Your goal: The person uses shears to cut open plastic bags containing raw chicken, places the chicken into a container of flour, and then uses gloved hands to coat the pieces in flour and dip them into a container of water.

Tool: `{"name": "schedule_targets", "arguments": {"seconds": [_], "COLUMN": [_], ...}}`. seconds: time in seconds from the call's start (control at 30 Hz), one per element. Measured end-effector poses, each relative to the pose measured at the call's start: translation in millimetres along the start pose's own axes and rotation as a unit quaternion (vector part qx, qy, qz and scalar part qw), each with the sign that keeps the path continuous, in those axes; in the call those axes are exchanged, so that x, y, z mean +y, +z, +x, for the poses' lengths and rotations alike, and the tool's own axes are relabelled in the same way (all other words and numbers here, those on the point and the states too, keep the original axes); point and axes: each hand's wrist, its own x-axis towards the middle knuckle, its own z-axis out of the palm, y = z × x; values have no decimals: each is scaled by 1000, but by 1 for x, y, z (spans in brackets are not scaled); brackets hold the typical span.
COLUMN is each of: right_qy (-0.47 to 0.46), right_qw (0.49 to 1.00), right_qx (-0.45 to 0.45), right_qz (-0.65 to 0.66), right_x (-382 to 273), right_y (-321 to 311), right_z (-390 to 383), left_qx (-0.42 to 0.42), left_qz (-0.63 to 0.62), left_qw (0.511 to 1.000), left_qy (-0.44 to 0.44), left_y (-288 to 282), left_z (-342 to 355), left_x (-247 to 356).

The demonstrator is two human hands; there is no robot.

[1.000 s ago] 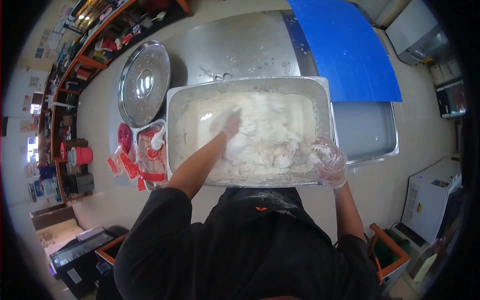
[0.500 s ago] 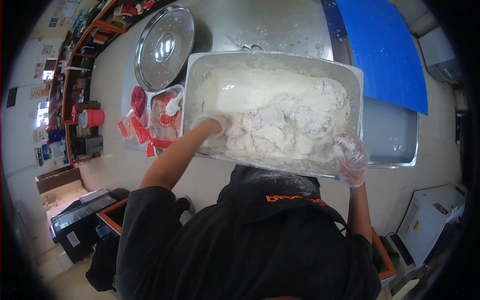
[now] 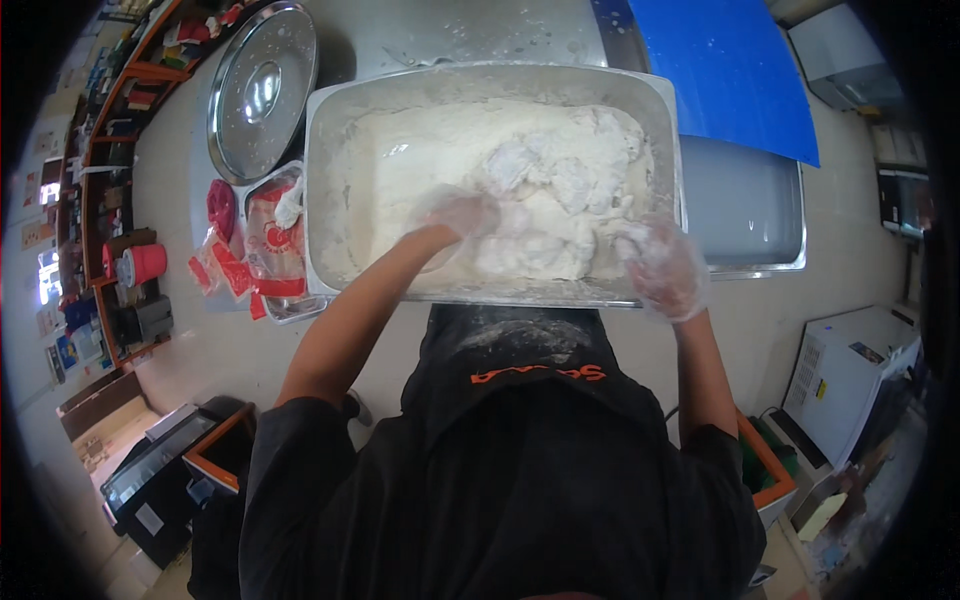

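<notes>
A deep metal pan (image 3: 330,120) stands before me, holding a bed of white flour (image 3: 410,150). Lumpy flour-coated pieces (image 3: 575,175), which look like raw meat, are heaped toward its right side. My left hand (image 3: 458,215), in a clear plastic glove, is low in the flour at the left end of the heap; motion smears its fingers. At the pan's near right corner is my right hand (image 3: 665,272), gloved too and dusted white. Its fingers point inward over the rim beside the pieces, and their grip is blurred.
A round steel lid (image 3: 262,95) lies at the back left. Beside the pan, a small tray (image 3: 285,303) carries red-and-white plastic packaging (image 3: 275,235). To the right are a blue sheet (image 3: 725,80) and a metal basin (image 3: 745,215) of cloudy liquid.
My right hand has come off the pan's outer corner and moved inward over the rim. My left hand has shifted right, against the coated pieces. The heap's shape has changed, and the whole view has shifted.
</notes>
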Motion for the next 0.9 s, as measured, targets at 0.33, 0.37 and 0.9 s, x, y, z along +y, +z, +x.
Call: {"name": "schedule_targets", "arguments": {"seconds": [0.33, 0.37, 0.9], "right_qy": [-86, -122, 7], "right_qw": [978, 965, 993], "right_qx": [-99, -135, -117], "right_qz": [-159, -191, -16], "right_x": [-19, -16, -24], "right_y": [101, 95, -21], "right_z": [41, 44, 28], "left_qx": [161, 171, 138], "left_qz": [85, 114, 245], "left_qw": [960, 948, 954], "left_qy": [213, 242, 106], "left_y": [-33, -18, -57], "left_z": [-66, -55, -63], "left_x": [55, 43, 19]}}
